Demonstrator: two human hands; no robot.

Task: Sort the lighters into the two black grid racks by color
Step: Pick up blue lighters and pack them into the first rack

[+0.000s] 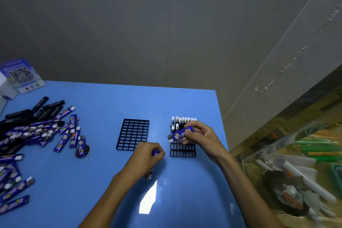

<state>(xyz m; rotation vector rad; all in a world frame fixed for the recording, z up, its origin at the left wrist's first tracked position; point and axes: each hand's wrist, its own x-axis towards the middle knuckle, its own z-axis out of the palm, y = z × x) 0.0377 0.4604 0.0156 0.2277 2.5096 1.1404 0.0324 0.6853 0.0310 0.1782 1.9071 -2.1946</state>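
Two black grid racks lie on the blue table (103, 98). The left rack (133, 134) has nothing in its cells. The right rack (182, 150) holds several black lighters (182, 121) with white tops along its far rows. Over the right rack my right hand (200, 134) pinches a blue lighter (180, 134) held sideways. My left hand (148, 155), between the racks near their front edges, grips another blue lighter (156, 152), mostly hidden in the fist. A loose pile of blue and black lighters (37, 127) covers the table's left side.
A card with a QR code (21, 75) and a white box (5, 87) stand at the table's far left corner. To the right of the table edge sits a cluttered shelf (296, 163) with tubes and bags. A grey wall rises behind the table.
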